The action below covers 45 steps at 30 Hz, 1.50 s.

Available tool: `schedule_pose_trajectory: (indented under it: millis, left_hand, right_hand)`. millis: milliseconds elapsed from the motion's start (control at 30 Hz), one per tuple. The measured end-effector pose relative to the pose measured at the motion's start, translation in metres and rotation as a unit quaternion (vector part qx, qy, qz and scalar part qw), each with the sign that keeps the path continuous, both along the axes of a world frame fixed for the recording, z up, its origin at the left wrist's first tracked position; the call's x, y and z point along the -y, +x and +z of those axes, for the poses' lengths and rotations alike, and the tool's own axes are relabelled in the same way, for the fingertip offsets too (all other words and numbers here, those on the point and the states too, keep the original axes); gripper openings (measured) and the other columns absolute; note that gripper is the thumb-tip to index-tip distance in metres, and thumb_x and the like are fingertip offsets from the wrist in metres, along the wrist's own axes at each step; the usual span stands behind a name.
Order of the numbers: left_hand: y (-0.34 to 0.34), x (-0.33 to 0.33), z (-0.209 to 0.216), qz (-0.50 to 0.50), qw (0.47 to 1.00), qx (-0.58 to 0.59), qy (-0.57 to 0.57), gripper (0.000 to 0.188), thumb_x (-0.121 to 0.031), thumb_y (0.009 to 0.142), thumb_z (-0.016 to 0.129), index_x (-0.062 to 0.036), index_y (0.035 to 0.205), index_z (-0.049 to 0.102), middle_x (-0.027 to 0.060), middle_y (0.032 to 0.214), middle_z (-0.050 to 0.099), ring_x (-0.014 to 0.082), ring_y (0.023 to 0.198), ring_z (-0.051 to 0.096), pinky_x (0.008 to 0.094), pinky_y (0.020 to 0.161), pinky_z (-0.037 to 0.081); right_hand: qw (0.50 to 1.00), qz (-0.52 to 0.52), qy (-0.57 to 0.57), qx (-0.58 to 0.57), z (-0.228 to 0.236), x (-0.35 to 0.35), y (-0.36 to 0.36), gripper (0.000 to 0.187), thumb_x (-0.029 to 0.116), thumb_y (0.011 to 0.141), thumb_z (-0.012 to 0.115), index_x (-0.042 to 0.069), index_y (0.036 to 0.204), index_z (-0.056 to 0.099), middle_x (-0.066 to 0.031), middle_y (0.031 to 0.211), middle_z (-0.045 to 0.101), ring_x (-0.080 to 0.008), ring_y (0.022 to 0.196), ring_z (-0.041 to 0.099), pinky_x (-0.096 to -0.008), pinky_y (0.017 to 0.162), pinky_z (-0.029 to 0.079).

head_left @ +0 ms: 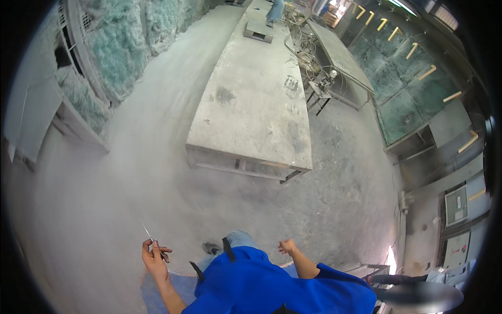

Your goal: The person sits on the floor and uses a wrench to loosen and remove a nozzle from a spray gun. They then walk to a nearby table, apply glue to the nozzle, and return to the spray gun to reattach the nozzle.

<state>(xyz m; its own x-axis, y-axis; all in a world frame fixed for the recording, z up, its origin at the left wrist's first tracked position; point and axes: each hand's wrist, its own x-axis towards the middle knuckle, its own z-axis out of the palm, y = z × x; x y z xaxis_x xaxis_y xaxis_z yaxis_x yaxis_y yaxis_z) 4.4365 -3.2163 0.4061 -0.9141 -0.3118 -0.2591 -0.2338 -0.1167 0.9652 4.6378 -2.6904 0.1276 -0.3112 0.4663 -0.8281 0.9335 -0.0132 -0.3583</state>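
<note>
Out to the left, my left hand [156, 256] has its fingers closed around a slim tool [146, 230] with a thin, pointed metal shaft. The grip covers its handle, so its exact kind does not show. My right hand [286, 246] hangs in front of my body on the right, fingers loosely curled, with nothing seen in it. Neither hand touches the long dusty table [251, 125] ahead, whose near end stands a short way beyond them.
A low pallet-like block [259, 32] lies on the table's far part, near a person's leg [275, 11]. Hoses and a small stool [319, 94] stand along its right side. A second table [340, 55] is beyond. Dusty green panels [117, 52] line the left.
</note>
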Motion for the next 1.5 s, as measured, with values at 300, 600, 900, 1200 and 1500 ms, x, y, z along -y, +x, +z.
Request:
schedule_pose_trajectory:
  millis: [300, 600, 900, 1200, 1500]
  left_hand:
    - [-0.260, 0.079, -0.013, -0.063, 0.997, 0.049, -0.017, 0.020, -0.023, 0.107, 0.056, -0.0047, 0.113, 0.049, 0.0114, 0.069, 0.066, 0.0102, 0.050, 0.058, 0.0213, 0.041, 0.034]
    - [-0.524, 0.170, -0.012, 0.021, 0.995, -0.095, -0.030, 0.019, -0.020, 0.107, 0.053, -0.0023, 0.113, 0.053, 0.0076, 0.079, 0.062, 0.0133, 0.067, 0.063, 0.0229, 0.045, 0.043]
    - [-0.834, 0.211, -0.055, 0.096, 0.990, -0.092, -0.045, 0.026, -0.027, 0.108, 0.051, -0.0018, 0.102, 0.054, 0.0073, 0.076, 0.059, 0.0106, 0.061, 0.058, 0.0217, 0.043, 0.041]
    - [-1.214, 0.157, -0.021, -0.051, 0.987, -0.152, 0.021, 0.025, -0.021, 0.107, 0.053, -0.0022, 0.090, 0.054, 0.0064, 0.074, 0.059, 0.0116, 0.057, 0.058, 0.0267, 0.052, 0.050]
    - [-1.493, 0.009, 0.008, -0.255, 0.953, -0.162, -0.003, 0.022, -0.021, 0.105, 0.059, -0.0036, 0.091, 0.057, 0.0007, 0.062, 0.055, 0.0072, 0.053, 0.054, 0.0208, 0.045, 0.039]
  right_hand:
    - [0.987, -0.055, -0.066, 0.132, -0.045, 0.142, -0.151, 0.023, 0.020, 0.096, 0.061, -0.001, 0.101, 0.070, -0.0165, 0.095, 0.074, -0.0317, 0.077, 0.075, -0.0446, 0.060, 0.060]
    - [0.915, 0.357, 0.173, -0.076, -0.062, 0.236, -0.775, 0.023, 0.025, 0.085, 0.063, 0.005, 0.082, 0.075, -0.0185, 0.089, 0.074, -0.0348, 0.083, 0.071, -0.0466, 0.074, 0.056]
    - [0.704, 0.431, 0.113, -0.554, 0.277, 0.398, -1.295, 0.031, 0.029, 0.098, 0.060, 0.000, 0.095, 0.069, -0.0165, 0.090, 0.073, -0.0289, 0.086, 0.072, -0.0396, 0.075, 0.056]
    - [0.886, 0.162, 0.170, -0.400, 0.272, 0.194, -1.487, 0.026, 0.025, 0.094, 0.066, 0.001, 0.100, 0.073, -0.0095, 0.083, 0.073, -0.0157, 0.073, 0.071, -0.0351, 0.065, 0.056]
    - [0.704, -0.013, 0.581, -0.408, 0.439, -0.128, -1.593, 0.029, 0.029, 0.088, 0.069, 0.001, 0.094, 0.071, -0.0160, 0.083, 0.073, -0.0334, 0.082, 0.071, -0.0411, 0.074, 0.054]
